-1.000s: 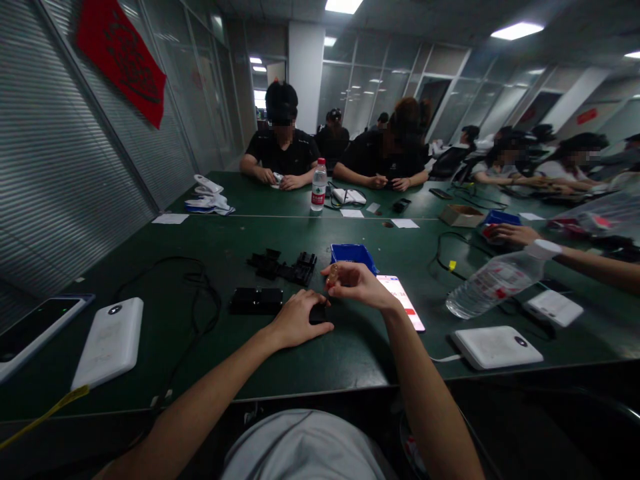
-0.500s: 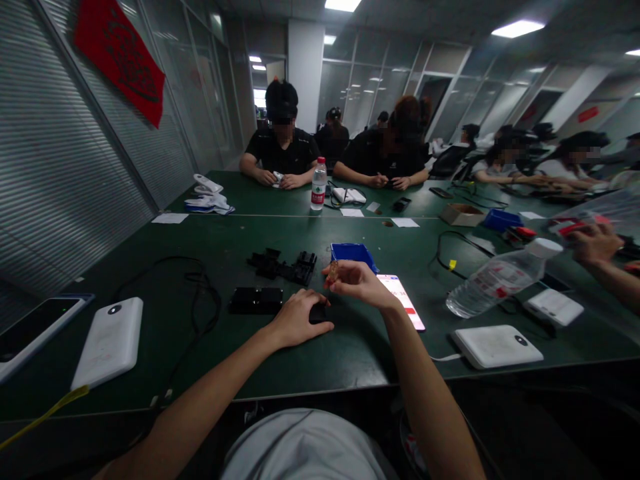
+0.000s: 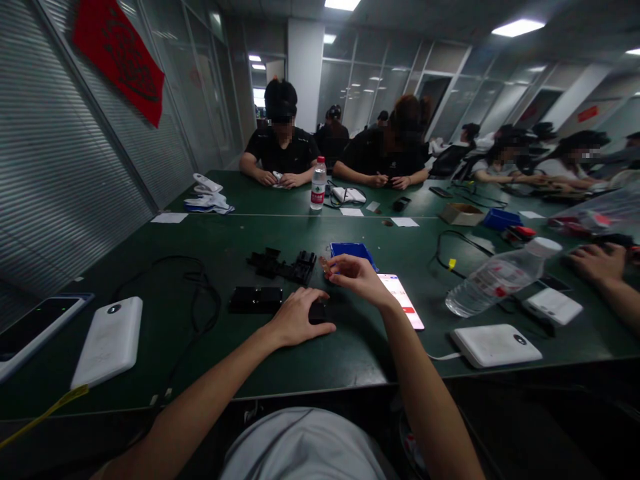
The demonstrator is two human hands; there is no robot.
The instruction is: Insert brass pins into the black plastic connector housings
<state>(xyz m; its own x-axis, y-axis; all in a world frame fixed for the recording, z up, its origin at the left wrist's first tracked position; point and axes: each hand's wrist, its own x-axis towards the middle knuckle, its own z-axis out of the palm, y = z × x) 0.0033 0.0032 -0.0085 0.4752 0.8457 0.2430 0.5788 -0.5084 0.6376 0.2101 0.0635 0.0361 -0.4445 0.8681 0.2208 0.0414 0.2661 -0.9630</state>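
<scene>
My left hand point(image 3: 299, 316) lies over a small black rectangular block point(image 3: 318, 311) on the table, fingers across its far side and thumb along its near side. The hand hides much of the block. Between thumb and fingertips, my right hand point(image 3: 356, 277) pinches a small copper-coloured piece point(image 3: 325, 267) above the table. Left of my left hand sits a black rectangular case point(image 3: 256, 300). Several black plastic parts point(image 3: 284, 265) lie in a cluster behind it. A blue tray point(image 3: 351, 251) stands just behind my right hand.
A lit phone point(image 3: 404, 303) lies beside my right forearm. Further right are a tilted water bottle point(image 3: 497, 283), a white power bank point(image 3: 495, 347) and another person's hand point(image 3: 600, 260). At left are a black cable point(image 3: 203, 293) and a white power bank point(image 3: 110, 343). Another bottle point(image 3: 319, 187) stands farther back.
My right hand has shifted slightly left with the copper-coloured piece. My left fingers have straightened a little over the block. At right, another person's hand has moved down to the table.
</scene>
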